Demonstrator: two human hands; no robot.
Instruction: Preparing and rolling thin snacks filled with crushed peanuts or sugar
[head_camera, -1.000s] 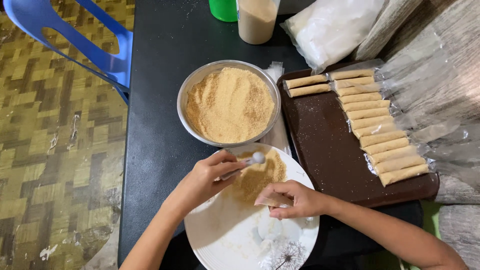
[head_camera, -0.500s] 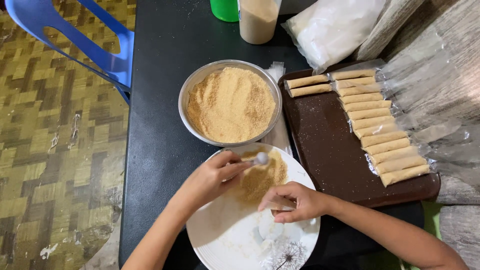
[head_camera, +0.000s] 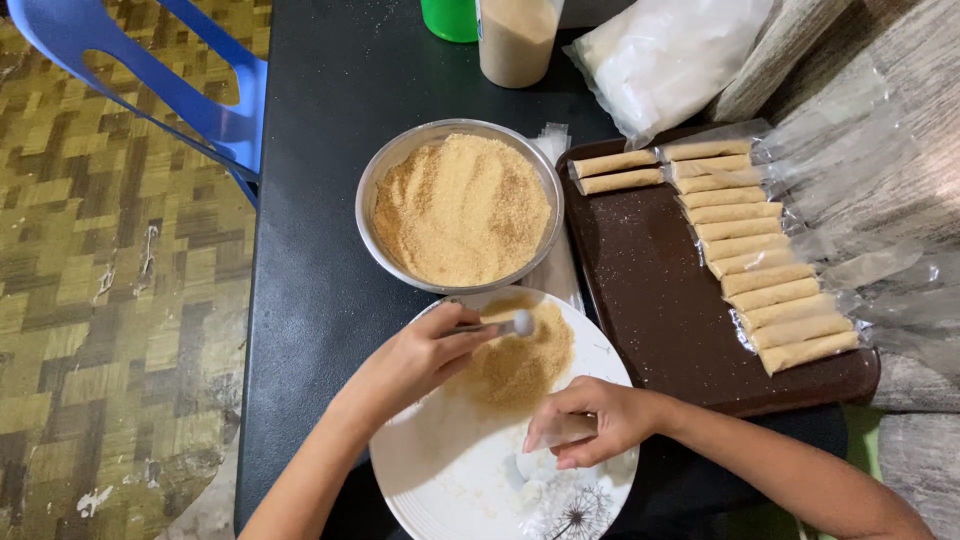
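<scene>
My left hand (head_camera: 415, 362) grips a metal spoon (head_camera: 508, 324) whose bowl rests over a heap of brown crumbs (head_camera: 515, 365) on a white plate (head_camera: 450, 470). My right hand (head_camera: 595, 420) is closed around a thin clear plastic sleeve (head_camera: 560, 432) just above the plate, beside the crumb heap. A steel bowl (head_camera: 460, 205) full of the same brown crumbs stands right behind the plate. To the right, a dark brown tray (head_camera: 650, 310) carries a row of several filled sleeves (head_camera: 745, 250).
Everything sits on a dark table (head_camera: 320, 200). At the back stand a green cup (head_camera: 450, 18), a clear container of crumbs (head_camera: 517, 40) and a plastic bag of white powder (head_camera: 670, 60). A blue plastic chair (head_camera: 160, 80) stands at the left over a patterned floor.
Both hands stay over the plate. The spoon has shifted slightly within the crumb heap; the right hand keeps its hold on the sleeve.
</scene>
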